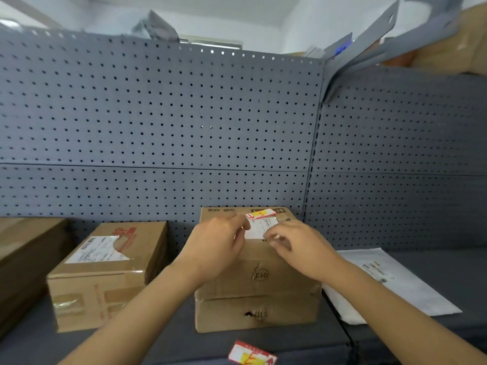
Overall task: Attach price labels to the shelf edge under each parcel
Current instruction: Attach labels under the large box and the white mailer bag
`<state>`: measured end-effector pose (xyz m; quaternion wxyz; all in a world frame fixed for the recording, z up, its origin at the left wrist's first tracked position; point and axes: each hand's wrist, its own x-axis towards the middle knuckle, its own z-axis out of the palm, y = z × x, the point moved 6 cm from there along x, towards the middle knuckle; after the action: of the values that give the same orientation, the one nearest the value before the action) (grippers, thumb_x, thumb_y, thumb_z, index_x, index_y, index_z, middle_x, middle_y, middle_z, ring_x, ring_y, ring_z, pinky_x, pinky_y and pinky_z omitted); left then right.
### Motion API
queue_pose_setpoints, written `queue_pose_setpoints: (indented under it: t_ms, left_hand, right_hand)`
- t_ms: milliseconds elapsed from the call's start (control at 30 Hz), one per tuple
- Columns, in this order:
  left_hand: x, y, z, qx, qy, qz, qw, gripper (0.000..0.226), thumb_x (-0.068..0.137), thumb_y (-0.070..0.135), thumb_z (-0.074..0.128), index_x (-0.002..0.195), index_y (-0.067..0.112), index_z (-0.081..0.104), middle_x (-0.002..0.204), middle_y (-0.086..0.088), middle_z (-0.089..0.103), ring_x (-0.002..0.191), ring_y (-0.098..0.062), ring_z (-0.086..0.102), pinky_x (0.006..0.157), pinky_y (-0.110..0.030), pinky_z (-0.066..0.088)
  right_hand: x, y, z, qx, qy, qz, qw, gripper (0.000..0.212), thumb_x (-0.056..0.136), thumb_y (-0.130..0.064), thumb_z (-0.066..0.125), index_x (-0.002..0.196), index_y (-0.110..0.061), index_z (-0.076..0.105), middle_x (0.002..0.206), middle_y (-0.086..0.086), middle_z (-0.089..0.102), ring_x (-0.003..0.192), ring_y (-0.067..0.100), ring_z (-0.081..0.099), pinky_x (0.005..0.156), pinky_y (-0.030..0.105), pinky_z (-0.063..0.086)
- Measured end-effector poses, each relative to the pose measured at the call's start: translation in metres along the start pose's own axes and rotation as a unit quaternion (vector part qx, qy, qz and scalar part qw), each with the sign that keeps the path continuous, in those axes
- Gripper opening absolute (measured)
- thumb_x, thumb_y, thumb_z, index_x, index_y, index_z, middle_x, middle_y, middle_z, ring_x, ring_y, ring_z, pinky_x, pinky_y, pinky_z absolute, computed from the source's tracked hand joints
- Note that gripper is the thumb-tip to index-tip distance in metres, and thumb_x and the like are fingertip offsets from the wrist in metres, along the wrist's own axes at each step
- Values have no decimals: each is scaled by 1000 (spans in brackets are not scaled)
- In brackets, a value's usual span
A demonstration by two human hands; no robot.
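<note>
On the grey shelf (163, 338), your hands, left (216, 248) and right (303, 248), meet atop the middle parcel (258, 280), apparently pinching a price label (262, 214) to peel it, while another label (251, 354) waits near the edge.

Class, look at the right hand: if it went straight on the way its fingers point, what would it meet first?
Probably the white label on the middle parcel; the right hand points up-left at it, fingertips already nearly touching.

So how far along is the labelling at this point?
Done: one red-and-yellow label sits at the shelf front below the stacked boxes. In hand: left hand and right hand work another label. Left: left box and white mailer.
</note>
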<state>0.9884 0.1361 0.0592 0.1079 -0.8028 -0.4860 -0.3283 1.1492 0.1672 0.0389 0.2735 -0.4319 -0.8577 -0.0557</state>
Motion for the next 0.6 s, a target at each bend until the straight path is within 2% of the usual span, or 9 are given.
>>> queue_pose_setpoints:
  t_ms: [67, 133, 300, 433, 600]
  left_hand:
    - [20, -11, 9, 9, -7, -9, 1000, 20, 94, 23, 45, 108, 25, 60, 104, 7, 63, 84, -12, 59, 71, -33, 52]
    - [36, -21, 20, 17, -14, -22, 1000, 19, 94, 23, 44, 105, 26, 60, 101, 8, 64, 82, -12, 58, 70, -31, 50]
    - [66, -41, 46, 27, -48, -58, 997, 19, 94, 22, 44, 102, 24, 61, 97, 6, 63, 79, -12, 58, 72, -32, 52]
    - [76, -52, 58, 30, -64, -72, 995, 20, 94, 22, 44, 104, 24, 61, 99, 7, 63, 81, -12, 59, 74, -34, 53]
    - [83, -67, 63, 34, -74, -79, 994, 22, 94, 24, 41, 104, 24, 61, 98, 6, 63, 83, -13, 59, 75, -37, 53]
  right_hand:
    - [21, 25, 9, -12, -10, 7, 1000, 23, 92, -23, 57, 113, -26, 63, 118, -7, 61, 109, 9, 48, 86, 24, 44]
    - [43, 47, 21, -31, -34, 5, 999, 26, 92, -22, 55, 117, -23, 61, 121, -4, 59, 113, 15, 46, 91, 30, 43]
    - [89, 77, 47, -51, -79, -31, 995, 28, 94, -20, 51, 120, -21, 61, 117, -1, 60, 106, 17, 49, 87, 35, 46]
    - [112, 88, 65, -55, -106, -47, 992, 28, 96, -23, 49, 121, -19, 61, 118, -1, 62, 106, 16, 52, 87, 32, 47]
    - [123, 90, 75, -78, -117, -70, 988, 28, 98, -26, 44, 117, -18, 63, 112, -1, 61, 95, 17, 57, 80, 31, 49]
